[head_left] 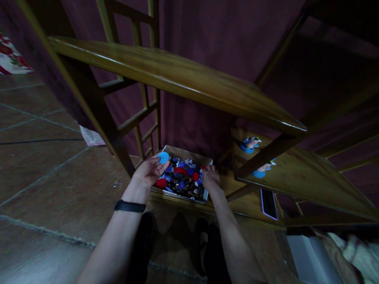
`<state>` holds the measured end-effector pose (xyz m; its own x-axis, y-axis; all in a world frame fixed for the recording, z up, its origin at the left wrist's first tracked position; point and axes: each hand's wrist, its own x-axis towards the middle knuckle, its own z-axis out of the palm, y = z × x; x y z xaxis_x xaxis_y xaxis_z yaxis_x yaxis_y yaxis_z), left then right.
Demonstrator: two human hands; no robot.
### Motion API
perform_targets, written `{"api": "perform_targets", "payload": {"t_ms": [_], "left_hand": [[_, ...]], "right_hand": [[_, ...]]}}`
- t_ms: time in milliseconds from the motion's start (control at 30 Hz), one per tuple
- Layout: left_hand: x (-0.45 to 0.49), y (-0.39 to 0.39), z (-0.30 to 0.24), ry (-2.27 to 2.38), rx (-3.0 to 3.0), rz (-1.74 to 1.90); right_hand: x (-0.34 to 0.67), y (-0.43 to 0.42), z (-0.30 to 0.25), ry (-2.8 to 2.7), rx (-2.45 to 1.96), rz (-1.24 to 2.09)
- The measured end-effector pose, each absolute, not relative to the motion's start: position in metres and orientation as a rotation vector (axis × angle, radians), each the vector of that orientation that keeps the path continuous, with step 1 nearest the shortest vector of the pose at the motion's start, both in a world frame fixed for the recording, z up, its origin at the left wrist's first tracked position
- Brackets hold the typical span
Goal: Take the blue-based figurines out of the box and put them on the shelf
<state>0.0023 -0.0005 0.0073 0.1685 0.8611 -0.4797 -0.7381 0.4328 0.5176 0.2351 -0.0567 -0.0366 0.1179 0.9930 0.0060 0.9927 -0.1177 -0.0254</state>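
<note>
A round, flat light-blue disc (163, 157) rests between the thumb and fingers of my left hand (150, 169), above the left side of a shallow cardboard box (173, 151). The box holds a heap of small figures (181, 177) in blue, red and black. My right hand (211, 177) reaches in over the box's right edge, its fingers curled down against the figures. What those fingers hold, if anything, is hidden.
Two small figures on blue round bases, one farther back (249, 144) and one nearer (262, 169), stand on a wooden shelf (284, 173) at right. Below lies a phone (269, 204). A thick wooden shelf edge (177, 79) crosses above my hands, and a wooden lattice (137, 114) stands at left.
</note>
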Motion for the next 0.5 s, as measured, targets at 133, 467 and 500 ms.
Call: {"api": "perform_targets", "payload": {"t_ms": [133,467,500], "left_hand": [[0.002,-0.001,0.008,0.814,0.175,1.137],[-0.001,0.001,0.004,0.777,0.161,1.123],[0.0,0.0,0.005,0.781,0.16,1.126]], "right_hand": [[0.225,-0.053,-0.042,-2.089,-2.347,-0.061],[0.227,-0.049,-0.046,-2.0,-2.146,0.289],[0.226,-0.048,-0.045,-1.963,-2.098,0.371]]}}
